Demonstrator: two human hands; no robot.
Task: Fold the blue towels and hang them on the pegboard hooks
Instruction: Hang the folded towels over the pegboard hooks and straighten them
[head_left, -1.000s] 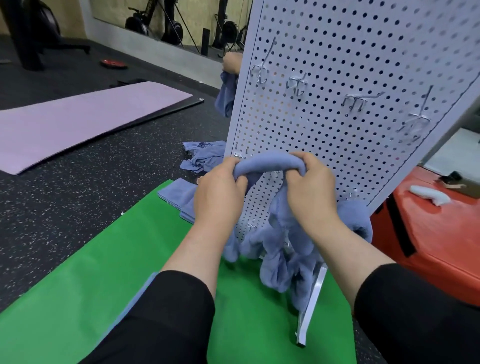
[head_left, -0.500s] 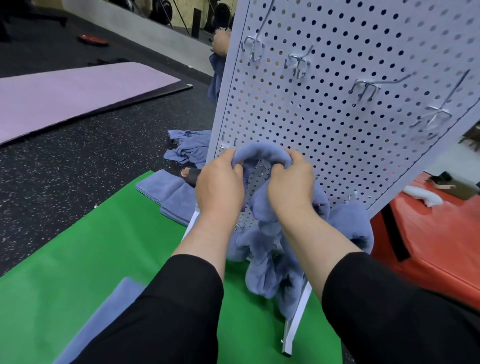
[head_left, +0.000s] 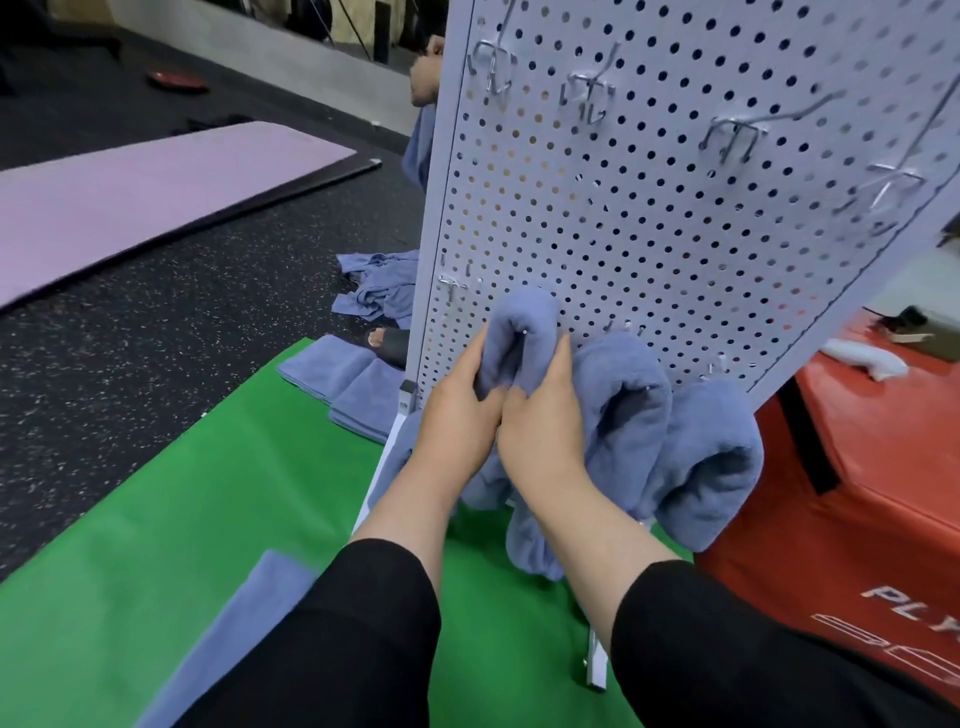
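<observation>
Hands (head_left: 498, 421) now together on towel (head_left: 524, 332)

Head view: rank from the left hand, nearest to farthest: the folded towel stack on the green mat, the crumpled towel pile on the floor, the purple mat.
From the left hand:
1. Folded towel stack, just to its left on the green mat.
2. Crumpled towel pile, farther back, beside the pegboard edge.
3. Purple mat, far left on the black floor.

The hook under the folded blue towel (head_left: 524, 332) is hidden; the white perforated metal pegboard (head_left: 675, 218) is cut off at top & right edge.
</observation>
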